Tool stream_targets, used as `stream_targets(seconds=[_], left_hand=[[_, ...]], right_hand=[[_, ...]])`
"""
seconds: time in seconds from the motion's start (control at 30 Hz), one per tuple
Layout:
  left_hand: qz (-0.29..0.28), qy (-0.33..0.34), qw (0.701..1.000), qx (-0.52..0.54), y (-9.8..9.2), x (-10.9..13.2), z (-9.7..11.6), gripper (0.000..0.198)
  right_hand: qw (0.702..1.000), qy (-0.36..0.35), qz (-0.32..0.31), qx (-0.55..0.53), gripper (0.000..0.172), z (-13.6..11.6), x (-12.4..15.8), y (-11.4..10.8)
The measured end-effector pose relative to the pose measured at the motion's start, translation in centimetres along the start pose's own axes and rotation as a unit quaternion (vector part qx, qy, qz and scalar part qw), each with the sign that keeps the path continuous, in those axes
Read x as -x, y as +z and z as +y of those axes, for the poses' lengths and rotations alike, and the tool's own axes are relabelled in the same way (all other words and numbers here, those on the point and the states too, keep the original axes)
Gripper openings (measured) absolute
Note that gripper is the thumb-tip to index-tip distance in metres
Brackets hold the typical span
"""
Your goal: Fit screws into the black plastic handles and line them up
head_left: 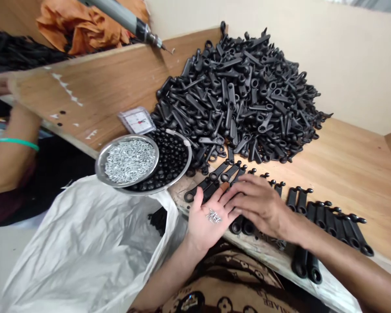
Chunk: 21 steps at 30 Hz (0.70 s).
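My left hand (pixel 207 224) is palm up, fingers stretched out, bearing a small heap of silver screws (pixel 214 216). A brown wrap or bandage (pixel 222 189) covers one of its fingers. My right hand (pixel 263 204) reaches across the left fingertips with its fingers bent downward; its thumb and whatever it may pinch are hidden. Under and beside both hands, black plastic crank-shaped handles (pixel 332 222) lie in rows along the bench edge, each with a ring end and a small knob. Some of them are covered by my right hand and forearm.
A steel bowl of screws (pixel 130 161) rests on a larger dish of black round caps (pixel 172 158). Behind rises a big pile of black handles (pixel 241 95). A power screwdriver (pixel 140 28) hangs above. A white sack (pixel 84 243) stands left; another person's arm (pixel 16 143) shows beyond.
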<state>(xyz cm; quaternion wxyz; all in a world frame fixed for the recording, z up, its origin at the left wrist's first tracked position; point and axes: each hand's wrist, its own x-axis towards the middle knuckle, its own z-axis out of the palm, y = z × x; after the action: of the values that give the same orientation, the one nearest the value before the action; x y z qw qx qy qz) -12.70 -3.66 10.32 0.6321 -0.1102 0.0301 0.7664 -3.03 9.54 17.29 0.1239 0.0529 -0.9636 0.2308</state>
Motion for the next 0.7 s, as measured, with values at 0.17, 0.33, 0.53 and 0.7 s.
stream_targets(seconds=[0.17,0.33,0.53,0.7], left_hand=[[-0.004,-0.037,0.999,-0.020,0.3,0.6,-1.4,0.060],[0.006,-0.020,0.999,-0.035,-0.1,0.5,-3.4,0.062],[-0.013,-0.043,0.999,-0.020,-2.0,-0.9,-4.6,0.065],[-0.022,-0.025,0.999,0.012,-2.9,-1.9,-4.3,0.065]], right_hand=[[0.997,0.000,-0.041,0.062,0.016,-2.8,1.8,2.6],[0.995,-0.016,-0.014,0.093,0.022,-2.9,3.3,3.7],[0.983,-0.060,0.015,0.173,0.026,-2.4,4.9,4.2],[0.973,-0.100,-0.031,0.204,0.028,-1.3,5.1,4.3]])
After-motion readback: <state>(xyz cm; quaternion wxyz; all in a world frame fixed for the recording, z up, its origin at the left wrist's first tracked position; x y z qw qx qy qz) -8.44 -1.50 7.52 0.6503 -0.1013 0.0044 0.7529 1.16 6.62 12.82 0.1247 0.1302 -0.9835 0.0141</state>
